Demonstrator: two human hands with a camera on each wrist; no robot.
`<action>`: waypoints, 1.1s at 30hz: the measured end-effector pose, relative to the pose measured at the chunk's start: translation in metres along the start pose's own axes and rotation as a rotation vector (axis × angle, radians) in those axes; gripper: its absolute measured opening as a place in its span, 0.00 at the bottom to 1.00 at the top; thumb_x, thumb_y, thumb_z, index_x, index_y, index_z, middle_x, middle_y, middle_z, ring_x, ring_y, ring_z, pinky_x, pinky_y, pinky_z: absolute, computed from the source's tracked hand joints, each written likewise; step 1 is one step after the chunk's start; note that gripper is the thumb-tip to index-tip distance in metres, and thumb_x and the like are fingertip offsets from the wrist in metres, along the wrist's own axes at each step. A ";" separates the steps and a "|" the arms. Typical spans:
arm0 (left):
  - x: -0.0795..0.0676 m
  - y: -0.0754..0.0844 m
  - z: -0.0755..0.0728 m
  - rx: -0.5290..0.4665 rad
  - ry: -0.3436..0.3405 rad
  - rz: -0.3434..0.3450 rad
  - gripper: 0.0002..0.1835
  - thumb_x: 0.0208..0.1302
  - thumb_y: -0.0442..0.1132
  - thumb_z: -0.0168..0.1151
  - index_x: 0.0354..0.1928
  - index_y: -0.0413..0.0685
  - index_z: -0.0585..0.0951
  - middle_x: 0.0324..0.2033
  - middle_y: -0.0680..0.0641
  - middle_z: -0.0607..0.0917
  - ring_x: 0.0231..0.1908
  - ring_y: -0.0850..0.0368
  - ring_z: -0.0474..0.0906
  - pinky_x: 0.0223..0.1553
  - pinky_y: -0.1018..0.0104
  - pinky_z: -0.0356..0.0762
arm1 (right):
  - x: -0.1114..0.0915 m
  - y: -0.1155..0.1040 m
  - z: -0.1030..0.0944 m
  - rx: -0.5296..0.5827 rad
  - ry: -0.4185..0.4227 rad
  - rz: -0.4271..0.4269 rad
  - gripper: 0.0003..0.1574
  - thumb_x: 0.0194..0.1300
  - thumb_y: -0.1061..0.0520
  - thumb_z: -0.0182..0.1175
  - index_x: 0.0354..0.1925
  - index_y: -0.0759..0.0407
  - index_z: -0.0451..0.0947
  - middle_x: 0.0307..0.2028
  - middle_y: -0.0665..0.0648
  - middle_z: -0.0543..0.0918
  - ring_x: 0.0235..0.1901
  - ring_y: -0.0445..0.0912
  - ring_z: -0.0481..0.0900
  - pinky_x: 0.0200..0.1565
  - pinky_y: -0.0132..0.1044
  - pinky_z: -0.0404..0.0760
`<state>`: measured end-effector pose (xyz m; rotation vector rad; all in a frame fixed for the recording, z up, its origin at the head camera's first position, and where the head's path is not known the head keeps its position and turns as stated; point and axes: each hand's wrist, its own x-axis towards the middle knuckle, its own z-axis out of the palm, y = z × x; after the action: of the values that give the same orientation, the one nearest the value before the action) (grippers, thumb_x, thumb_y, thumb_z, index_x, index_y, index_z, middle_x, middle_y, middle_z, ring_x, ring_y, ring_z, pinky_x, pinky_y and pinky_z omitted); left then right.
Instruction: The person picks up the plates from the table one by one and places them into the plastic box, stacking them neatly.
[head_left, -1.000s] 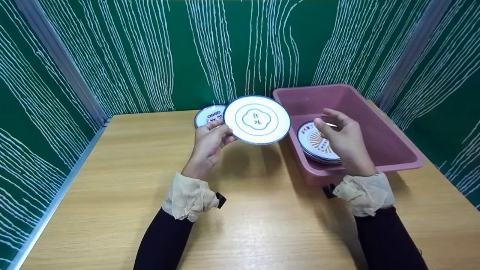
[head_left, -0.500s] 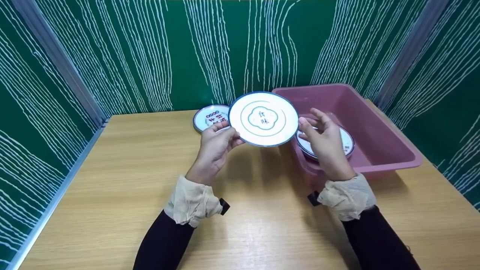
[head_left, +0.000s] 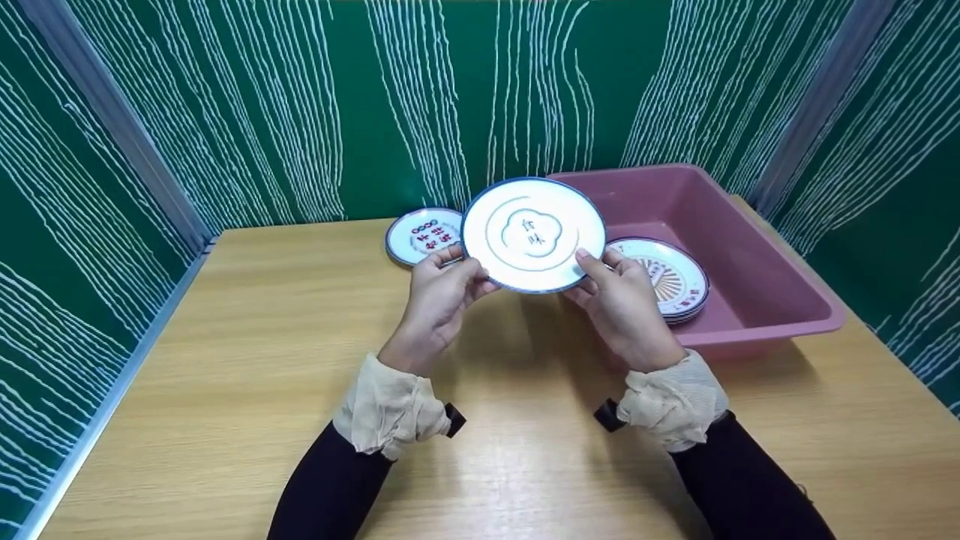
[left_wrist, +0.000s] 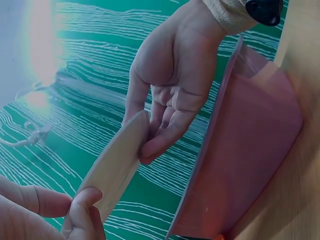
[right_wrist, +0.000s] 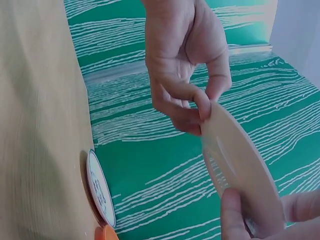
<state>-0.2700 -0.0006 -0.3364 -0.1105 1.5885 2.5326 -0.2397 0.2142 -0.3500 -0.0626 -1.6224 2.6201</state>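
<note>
A round white plate point(head_left: 517, 259) with a blue rim and a flower-shaped outline round printed characters is held up over the table, its face tilted toward the head camera. My left hand point(head_left: 444, 300) pinches its lower left rim between thumb and fingers. On the lower right rim my right hand point(head_left: 628, 311) grips it, thumb on the face and fingers behind. Both wrist views show the plate point(left_wrist: 117, 160) edge-on between the two hands. Behind the right hand, a stack of plates point(head_left: 688, 274) with a sunray pattern lies in the pink basin point(head_left: 757, 255), partly hidden.
White plates point(head_left: 416, 238) with red characters lie at the table's back edge, left of the basin and partly covered by the held plate. A small orange thing point(right_wrist: 108, 233) shows low in the right wrist view. Green walls point(head_left: 262, 112) with white lines enclose the table point(head_left: 225, 360).
My right hand has come left from over the basin and taken hold of the plate's right rim. The plate and left hand have shifted slightly right and up.
</note>
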 end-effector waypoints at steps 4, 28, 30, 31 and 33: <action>0.002 -0.003 0.001 -0.019 -0.021 -0.003 0.21 0.64 0.21 0.59 0.59 0.35 0.71 0.43 0.38 0.81 0.29 0.54 0.81 0.37 0.67 0.88 | -0.001 0.001 -0.001 0.006 0.005 -0.010 0.30 0.80 0.61 0.50 0.73 0.71 0.56 0.58 0.61 0.77 0.48 0.44 0.82 0.50 0.35 0.84; 0.050 -0.010 -0.037 0.171 0.087 -0.083 0.13 0.71 0.32 0.63 0.56 0.42 0.79 0.49 0.40 0.82 0.40 0.50 0.80 0.42 0.64 0.88 | -0.006 -0.047 -0.034 0.211 0.125 -0.076 0.31 0.78 0.56 0.55 0.71 0.67 0.64 0.57 0.62 0.79 0.43 0.49 0.83 0.40 0.35 0.86; 0.057 -0.011 -0.043 0.167 0.119 -0.085 0.14 0.70 0.31 0.63 0.56 0.42 0.79 0.47 0.42 0.81 0.41 0.49 0.80 0.40 0.64 0.88 | -0.005 -0.050 -0.039 0.212 0.143 -0.075 0.29 0.78 0.54 0.55 0.69 0.66 0.66 0.57 0.62 0.76 0.45 0.49 0.79 0.40 0.35 0.85; 0.061 -0.012 -0.046 0.158 0.133 -0.087 0.14 0.70 0.31 0.63 0.56 0.41 0.79 0.46 0.42 0.80 0.42 0.49 0.79 0.39 0.65 0.88 | -0.005 -0.051 -0.042 0.219 0.151 -0.071 0.28 0.78 0.53 0.54 0.69 0.66 0.66 0.58 0.61 0.75 0.46 0.49 0.78 0.41 0.35 0.85; 0.068 -0.013 -0.053 0.140 0.160 -0.087 0.16 0.69 0.30 0.62 0.57 0.39 0.78 0.45 0.43 0.79 0.42 0.48 0.79 0.37 0.65 0.88 | -0.003 -0.053 -0.046 0.222 0.174 -0.062 0.29 0.79 0.52 0.52 0.70 0.65 0.65 0.58 0.61 0.72 0.48 0.49 0.76 0.42 0.35 0.84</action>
<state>-0.3355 -0.0365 -0.3807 -0.3658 1.7720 2.3906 -0.2321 0.2788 -0.3230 -0.2186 -1.2533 2.6447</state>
